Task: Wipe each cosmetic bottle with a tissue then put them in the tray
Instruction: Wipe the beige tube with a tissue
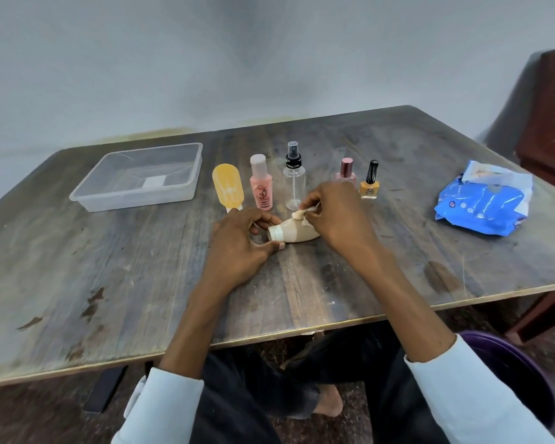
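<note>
Centrally, left hand grips the cap end of a beige bottle lying on its side on the wooden table. Right hand pinches a wadded tissue against the bottle's upper side. Just beyond, in a row left to right: yellow bottle, pink bottle, clear spray bottle, pink nail polish, orange nail polish. Far left, clear plastic tray. Right, blue tissue pack.
</note>
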